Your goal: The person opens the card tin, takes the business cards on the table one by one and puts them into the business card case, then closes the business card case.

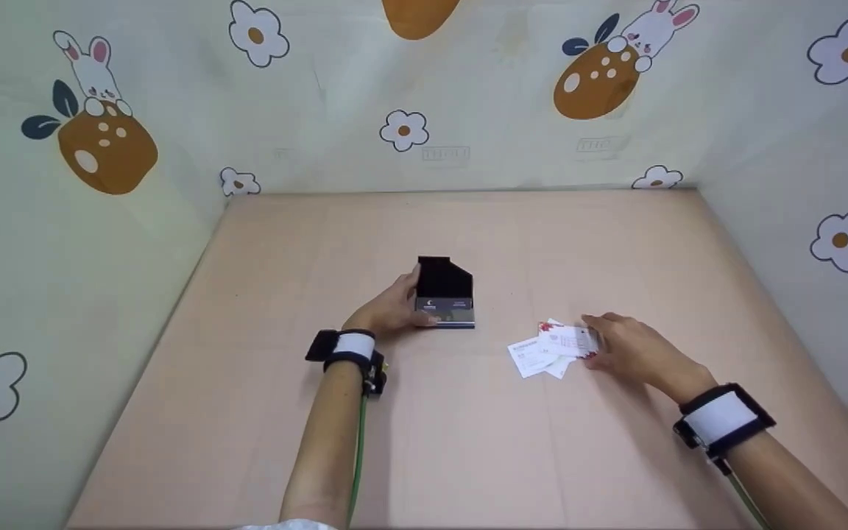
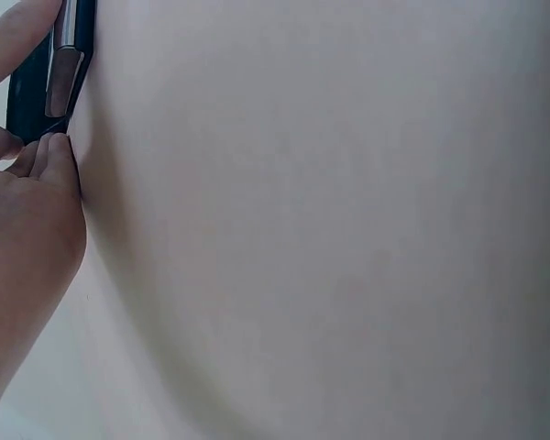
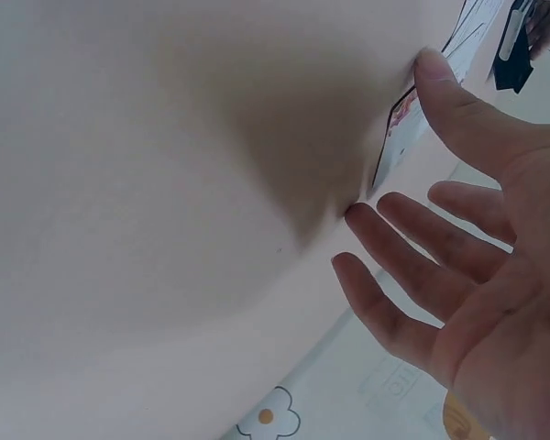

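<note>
The small pile of white cards [image 1: 553, 347] lies flat on the counter [image 1: 468, 456], overlapping and fanned, with the top card's long axis running roughly left to right. Its right end points at the right hand [image 1: 634, 350], just beside it and by far the nearer of the two hands. That hand is spread rather wide, thumb and fingers apart at the card's edge; whether the thumb presses the card or only meets its rim, I cannot tell. To the left of the pile and a little farther from the person is a dark card case [image 1: 444, 287], its long axis pointing away toward the back wall [image 1: 321, 110]. The left hand [image 1: 389, 304] grips the case by its left side, thumb across the lower front
</note>
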Demonstrator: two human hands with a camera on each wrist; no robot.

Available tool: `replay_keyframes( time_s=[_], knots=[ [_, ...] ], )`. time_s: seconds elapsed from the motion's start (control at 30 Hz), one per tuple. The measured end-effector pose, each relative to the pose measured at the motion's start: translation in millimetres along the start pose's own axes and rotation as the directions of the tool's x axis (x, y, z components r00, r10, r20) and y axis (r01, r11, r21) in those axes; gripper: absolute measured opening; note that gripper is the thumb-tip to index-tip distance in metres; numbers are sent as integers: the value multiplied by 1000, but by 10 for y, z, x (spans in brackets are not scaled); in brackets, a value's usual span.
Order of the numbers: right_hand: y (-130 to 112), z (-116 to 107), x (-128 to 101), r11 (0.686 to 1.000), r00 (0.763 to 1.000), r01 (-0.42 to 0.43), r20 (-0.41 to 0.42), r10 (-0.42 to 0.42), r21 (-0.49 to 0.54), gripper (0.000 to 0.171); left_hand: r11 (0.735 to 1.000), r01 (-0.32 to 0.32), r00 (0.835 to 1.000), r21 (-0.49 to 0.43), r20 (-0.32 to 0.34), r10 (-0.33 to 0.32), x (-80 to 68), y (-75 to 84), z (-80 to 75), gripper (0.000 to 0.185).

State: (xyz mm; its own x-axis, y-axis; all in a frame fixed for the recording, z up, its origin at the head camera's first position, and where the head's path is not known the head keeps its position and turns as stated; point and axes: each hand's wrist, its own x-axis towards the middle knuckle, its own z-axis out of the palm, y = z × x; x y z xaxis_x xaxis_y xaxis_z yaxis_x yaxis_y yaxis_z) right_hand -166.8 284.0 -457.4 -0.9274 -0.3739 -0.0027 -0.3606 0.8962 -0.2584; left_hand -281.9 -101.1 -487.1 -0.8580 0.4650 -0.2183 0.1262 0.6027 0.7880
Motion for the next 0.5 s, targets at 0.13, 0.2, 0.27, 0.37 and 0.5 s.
replay_keyframes(
  time_s=[0.13,0.2,0.27,0.37,0.5],
  knots=[
    [16,-21,17,1000,1000,-3,26,3,15,66,1000,-6,1000,-2,4,6,-5,-6,5,112],
    [15,-38,21,1000,999,-5,39,4,29,66,1000,-2,1000,6,-4,2,-3,-7,7,112],
    [20,-46,28,999,999,-3,47,2,32,67,1000,5,1000,13,-10,-5,-1,-10,8,112],
    [23,-48,34,1000,999,3,49,-5,26,68,1000,10,1000,18,-15,-9,4,-13,10,112],
    [22,-43,33,1000,999,21,29,-21,6,68,1000,11,1000,19,-22,-11,11,-6,20,111]
  ],
)
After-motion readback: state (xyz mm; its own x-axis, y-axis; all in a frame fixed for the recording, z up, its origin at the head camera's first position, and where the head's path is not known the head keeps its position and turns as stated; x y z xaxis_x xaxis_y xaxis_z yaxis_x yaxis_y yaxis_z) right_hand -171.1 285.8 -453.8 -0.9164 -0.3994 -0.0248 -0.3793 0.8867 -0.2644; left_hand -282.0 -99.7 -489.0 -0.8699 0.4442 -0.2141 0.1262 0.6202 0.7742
